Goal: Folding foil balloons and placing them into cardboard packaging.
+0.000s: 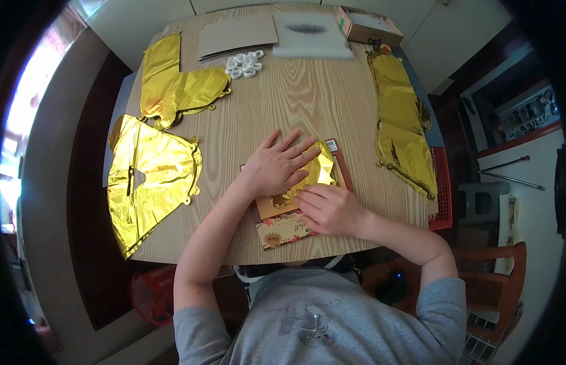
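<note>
A folded gold foil balloon (322, 169) lies on an orange-brown card or packet (269, 208) near the table's front edge. My left hand (277, 165) rests flat over the foil with its fingers spread, covering its left part. At the foil's lower edge, my right hand (333, 210) is closed, the fingers bent and pinching the foil; the fingertips are partly hidden. Below them shows a printed cream flap with red leaf patterns (280, 233), partly under my right hand. Dark red edging (342, 170) shows along the packet's right side.
Flat gold foil balloons lie at the far left (161, 79), near left (152, 182) and right (404, 115). At the back are white rings (243, 64), cardboard sheets (237, 36), a clear plastic stack (313, 42) and an open box (368, 27). A red basket (441, 188) stands beyond the right edge.
</note>
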Demonstrator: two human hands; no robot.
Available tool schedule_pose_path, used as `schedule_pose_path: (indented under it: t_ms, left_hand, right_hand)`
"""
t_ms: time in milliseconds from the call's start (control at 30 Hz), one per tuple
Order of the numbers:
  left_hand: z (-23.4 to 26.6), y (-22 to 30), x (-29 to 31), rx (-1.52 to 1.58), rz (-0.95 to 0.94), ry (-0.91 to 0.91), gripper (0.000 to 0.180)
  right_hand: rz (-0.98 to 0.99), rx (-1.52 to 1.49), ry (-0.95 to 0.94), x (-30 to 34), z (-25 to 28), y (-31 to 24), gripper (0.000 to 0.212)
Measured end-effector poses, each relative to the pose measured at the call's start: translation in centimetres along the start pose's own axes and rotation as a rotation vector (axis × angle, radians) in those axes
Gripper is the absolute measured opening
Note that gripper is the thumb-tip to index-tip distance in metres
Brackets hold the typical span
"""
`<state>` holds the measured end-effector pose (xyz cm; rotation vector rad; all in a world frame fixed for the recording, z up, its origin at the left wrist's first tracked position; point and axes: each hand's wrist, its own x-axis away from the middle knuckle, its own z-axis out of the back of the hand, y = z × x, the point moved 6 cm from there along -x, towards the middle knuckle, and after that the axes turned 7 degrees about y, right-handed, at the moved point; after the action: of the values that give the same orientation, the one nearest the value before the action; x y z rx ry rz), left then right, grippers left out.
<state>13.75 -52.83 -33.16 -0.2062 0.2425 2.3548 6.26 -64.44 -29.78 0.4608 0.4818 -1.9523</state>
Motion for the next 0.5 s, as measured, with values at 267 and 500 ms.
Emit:
schedule_pose_path:
  t_ms: [267,500]
  left_hand:
    - [0.3,0.2,-0.01,0.018,0.001,0.005,0.06]
    - [0.2,0.2,-0.07,-0.01,0.006,0.015,0.058]
  right_hand:
    - [-0.059,-0.019,-0.129,0.49,0.03,-0.64,0.057]
    - [-0.079,0.064,-0.177,0.4,-0.49,-1.11,0.063]
